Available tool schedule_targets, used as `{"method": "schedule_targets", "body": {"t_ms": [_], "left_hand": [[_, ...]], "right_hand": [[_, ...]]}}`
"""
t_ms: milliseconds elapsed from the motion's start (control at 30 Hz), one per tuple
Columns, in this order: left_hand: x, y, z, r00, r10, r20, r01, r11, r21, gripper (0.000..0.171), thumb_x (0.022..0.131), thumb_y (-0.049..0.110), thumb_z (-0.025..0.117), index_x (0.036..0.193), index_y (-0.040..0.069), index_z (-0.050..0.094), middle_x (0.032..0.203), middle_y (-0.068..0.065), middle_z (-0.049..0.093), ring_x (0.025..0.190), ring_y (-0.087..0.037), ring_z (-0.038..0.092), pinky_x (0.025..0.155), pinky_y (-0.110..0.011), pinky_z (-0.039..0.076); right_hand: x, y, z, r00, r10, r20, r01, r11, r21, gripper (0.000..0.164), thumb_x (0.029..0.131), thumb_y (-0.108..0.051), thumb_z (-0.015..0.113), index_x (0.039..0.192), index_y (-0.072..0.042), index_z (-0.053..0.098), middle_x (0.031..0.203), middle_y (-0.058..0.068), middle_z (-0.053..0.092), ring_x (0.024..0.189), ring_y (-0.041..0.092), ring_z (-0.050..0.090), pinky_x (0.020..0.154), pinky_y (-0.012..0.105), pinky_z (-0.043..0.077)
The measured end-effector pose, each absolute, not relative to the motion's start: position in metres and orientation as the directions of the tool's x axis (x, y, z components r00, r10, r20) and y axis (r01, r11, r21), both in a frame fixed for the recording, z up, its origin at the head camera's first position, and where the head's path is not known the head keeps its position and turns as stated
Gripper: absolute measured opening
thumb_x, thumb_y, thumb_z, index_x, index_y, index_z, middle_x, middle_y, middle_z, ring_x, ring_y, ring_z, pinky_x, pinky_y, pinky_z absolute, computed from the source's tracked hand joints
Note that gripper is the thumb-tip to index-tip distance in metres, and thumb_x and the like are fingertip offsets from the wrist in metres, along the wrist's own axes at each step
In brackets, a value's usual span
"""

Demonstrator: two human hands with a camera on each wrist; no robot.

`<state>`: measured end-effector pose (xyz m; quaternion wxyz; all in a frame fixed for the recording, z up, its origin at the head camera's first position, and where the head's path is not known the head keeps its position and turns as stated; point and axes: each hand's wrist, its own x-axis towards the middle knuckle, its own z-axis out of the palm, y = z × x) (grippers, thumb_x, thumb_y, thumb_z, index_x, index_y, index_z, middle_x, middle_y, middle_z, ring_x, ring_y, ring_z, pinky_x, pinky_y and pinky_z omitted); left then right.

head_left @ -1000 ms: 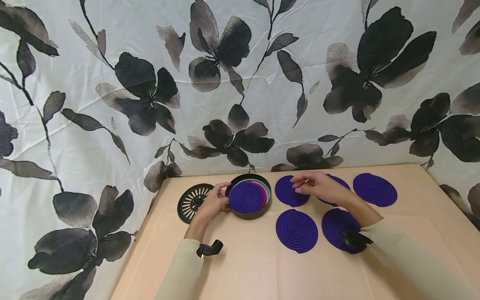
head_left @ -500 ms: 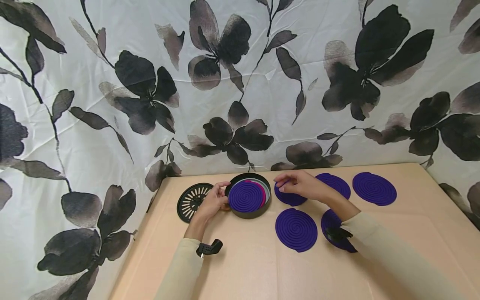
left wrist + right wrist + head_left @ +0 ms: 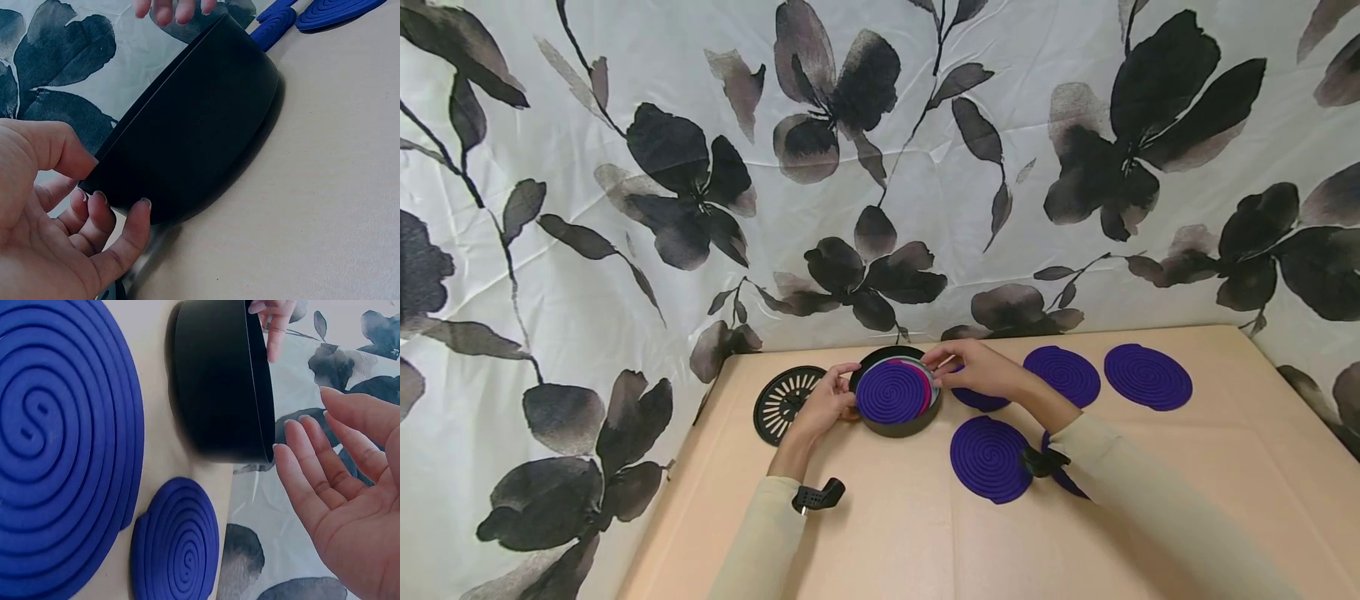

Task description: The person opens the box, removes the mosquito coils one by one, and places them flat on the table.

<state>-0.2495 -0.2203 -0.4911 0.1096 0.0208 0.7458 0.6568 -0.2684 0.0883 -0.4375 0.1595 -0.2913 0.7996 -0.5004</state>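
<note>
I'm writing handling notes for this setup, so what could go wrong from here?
The left hand grips the black container at one side; an uneven pull might tip it and let the purple spiral mat inside slide out. The black wrist device behind the right hand appears over the loose mats and could brush one out of place.

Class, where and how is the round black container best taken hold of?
Grip the round black container by its wall at the rim, probably one hand from each side. It stands open side up, its visible wall smooth with no handle, and a purple spiral mat lies within the opening. The left hand holds its left side.
</note>
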Motion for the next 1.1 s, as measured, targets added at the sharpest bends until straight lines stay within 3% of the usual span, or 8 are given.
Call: {"method": "schedule_targets", "body": {"t_ms": [433,833,1100], "left_hand": [[-0.248,-0.218,-0.489,-0.974,0.176,-0.142,-0.117,0.149,0.982,0.063,0.087,-0.014,0.055,0.146,0.004,0.045,0.096,-0.003,0.033,0.075,-0.016,0.049,0.068,-0.041,0.061],[-0.247,-0.219,-0.489,-0.974,0.174,-0.147,-0.122,0.148,0.981,0.064,0.087,-0.015,0.054,0.147,0.004,0.044,0.097,-0.003,0.032,0.076,-0.015,0.048,0.070,-0.045,0.061],[-0.240,-0.217,-0.470,-0.960,0.215,-0.178,-0.150,0.143,0.978,0.066,0.086,-0.017,0.053,0.148,-0.004,0.039,0.097,-0.007,0.033,0.076,-0.019,0.051,0.076,-0.053,0.060]], "right_hand": [[-0.278,0.067,-0.439,-0.777,-0.629,-0.013,-0.274,0.357,-0.893,0.044,0.092,-0.002,0.070,0.134,0.005,0.059,0.131,0.025,0.061,0.118,0.034,0.064,0.097,0.038,0.056],[-0.286,0.050,-0.444,-0.761,-0.648,-0.018,-0.284,0.358,-0.889,0.050,0.088,0.002,0.073,0.136,0.006,0.057,0.138,0.025,0.058,0.132,0.042,0.053,0.109,0.050,0.046],[-0.286,0.038,-0.450,-0.763,-0.646,-0.023,-0.291,0.375,-0.880,0.054,0.085,0.005,0.075,0.136,0.002,0.059,0.141,0.019,0.057,0.135,0.040,0.051,0.109,0.050,0.045]]}}
